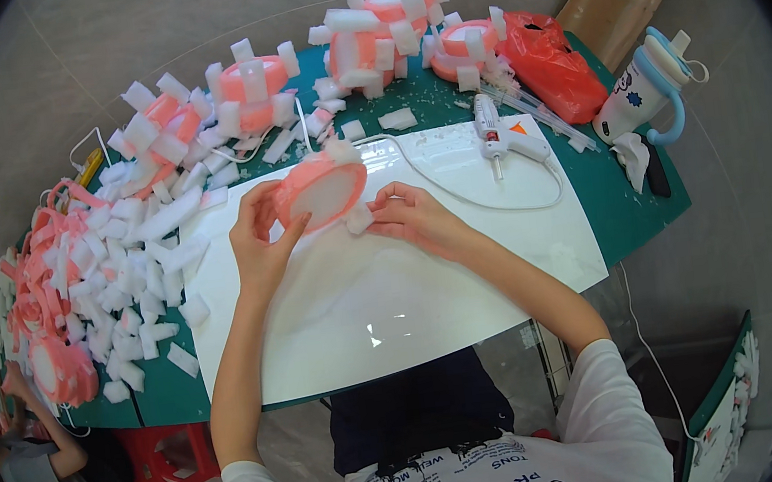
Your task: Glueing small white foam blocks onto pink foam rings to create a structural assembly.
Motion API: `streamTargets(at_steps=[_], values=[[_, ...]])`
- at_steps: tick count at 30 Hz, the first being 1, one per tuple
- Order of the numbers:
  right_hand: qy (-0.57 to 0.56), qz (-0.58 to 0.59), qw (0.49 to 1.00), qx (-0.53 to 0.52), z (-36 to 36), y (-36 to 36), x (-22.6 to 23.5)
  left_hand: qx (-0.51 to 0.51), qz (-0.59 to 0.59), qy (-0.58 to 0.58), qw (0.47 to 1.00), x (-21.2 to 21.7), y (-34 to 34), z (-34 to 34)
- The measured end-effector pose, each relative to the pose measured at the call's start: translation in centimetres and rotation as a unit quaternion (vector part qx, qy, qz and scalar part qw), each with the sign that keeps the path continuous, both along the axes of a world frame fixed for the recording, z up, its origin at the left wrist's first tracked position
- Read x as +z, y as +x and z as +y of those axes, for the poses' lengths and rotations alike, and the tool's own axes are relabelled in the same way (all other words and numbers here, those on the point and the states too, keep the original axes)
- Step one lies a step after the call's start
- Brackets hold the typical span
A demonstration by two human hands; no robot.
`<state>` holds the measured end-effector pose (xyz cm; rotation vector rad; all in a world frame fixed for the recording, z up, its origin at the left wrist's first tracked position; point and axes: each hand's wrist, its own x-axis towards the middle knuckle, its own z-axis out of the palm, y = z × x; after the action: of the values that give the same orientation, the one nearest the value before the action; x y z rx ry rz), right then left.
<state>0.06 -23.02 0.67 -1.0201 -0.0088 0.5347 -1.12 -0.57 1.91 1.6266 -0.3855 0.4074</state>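
Above the white board (469, 298), my left hand (258, 236) grips a pink oval foam piece (324, 194) with a pale white centre, its thumb on the front rim. A white foam block sticks out at the piece's top. Another small white foam block (358, 219) sits against the lower right of the rim, and the fingers of my right hand (422, 224) pinch it. A white glue gun (494, 133) lies on the board to the right, nozzle toward me, its cord curving across the board.
Loose white foam blocks (137, 269) and pink foam strips (35, 252) heap up at left. Several pink foam pieces studded with white blocks (254, 89) line the far edge. A red plastic bag (552, 70), clear glue sticks (548, 113) and a tumbler (632, 99) stand right. Another person (35, 462) sits at lower left.
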Motion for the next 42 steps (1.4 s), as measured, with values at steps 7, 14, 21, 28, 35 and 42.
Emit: streamTargets(at_steps=[7, 14, 21, 28, 35, 42], values=[[-0.206, -0.190, 0.960, 0.003, 0.3, -0.8, -1.9, 0.058, -0.054, 0.114, 0.990, -1.0, 0.3, -0.3], [-0.428, -0.433, 0.789, -0.088, -2.0, -7.2, 4.3, 0.038, -0.053, 0.140, 0.988, -0.6, -0.2, -0.6], [-0.360, -0.359, 0.846, 0.160, -6.3, -15.3, 4.7, 0.035, -0.064, 0.118, 0.990, -1.4, 0.5, -0.1], [-0.409, -0.113, 0.878, 0.223, -10.4, -20.7, -6.3, 0.032, -0.063, 0.106, 0.992, -1.2, 0.6, -0.7], [-0.424, -0.108, 0.856, 0.275, -11.6, -20.4, -3.7, 0.036, -0.068, 0.111, 0.991, -1.1, 0.1, -1.1], [-0.515, -0.372, 0.769, -0.074, -14.0, -10.6, 4.7, 0.044, -0.067, 0.130, 0.988, -0.7, -0.1, -1.0]])
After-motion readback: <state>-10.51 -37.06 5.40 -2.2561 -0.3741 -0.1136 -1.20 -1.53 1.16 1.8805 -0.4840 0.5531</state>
